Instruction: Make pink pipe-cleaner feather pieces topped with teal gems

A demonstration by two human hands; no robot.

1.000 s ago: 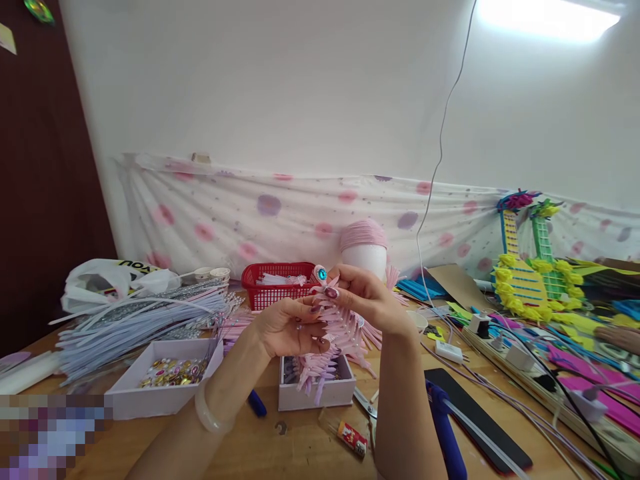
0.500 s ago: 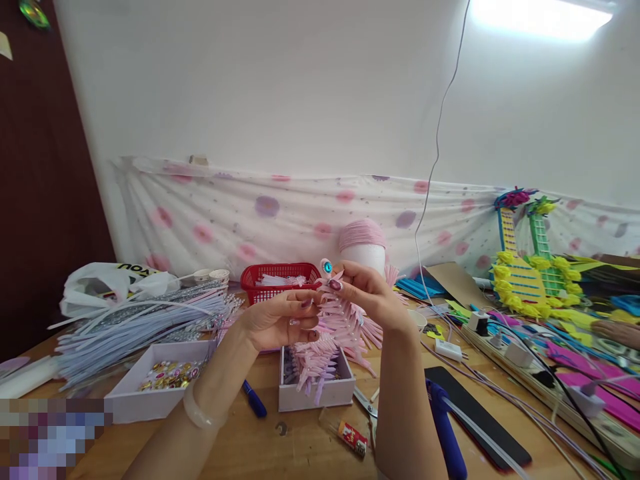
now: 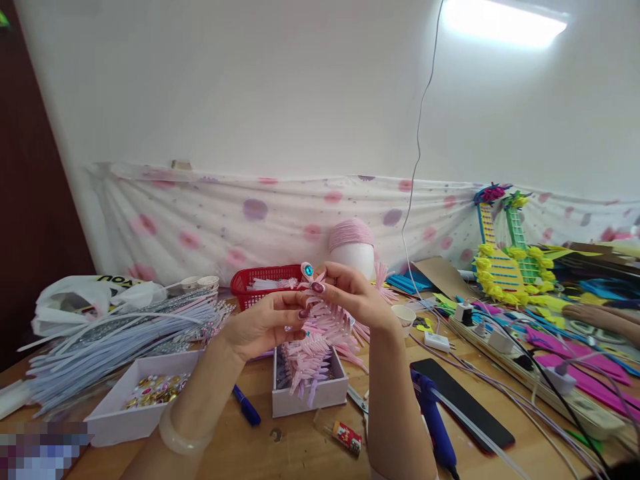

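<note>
Above the table, my right hand (image 3: 363, 300) pinches a pink pipe-cleaner piece (image 3: 327, 322) shaped like a feathery frond. A round blue gem (image 3: 309, 271) in a pale setting shows at its top. My left hand (image 3: 257, 325) has its fingers closed at the left edge of the same piece; the exact contact is partly hidden. Just below sits a small white box (image 3: 309, 403) with more pink pipe-cleaner strips (image 3: 305, 367) in and over it. Left of my left forearm, a white tray (image 3: 113, 407) contains gold and coloured gems (image 3: 157, 390).
Lilac pipe cleaners (image 3: 120, 340) lie at left, a red basket (image 3: 240, 283) behind. Near my right forearm are a blue glue gun (image 3: 435, 427), black mat (image 3: 463, 400), scissors (image 3: 357, 400) and lighter (image 3: 347, 437). A power strip (image 3: 535, 380) and another person's hand (image 3: 595, 320) are farther right.
The view has turned slightly right, so most things sit further left. Both hands stay at the pink piece with nearly the same hold.
</note>
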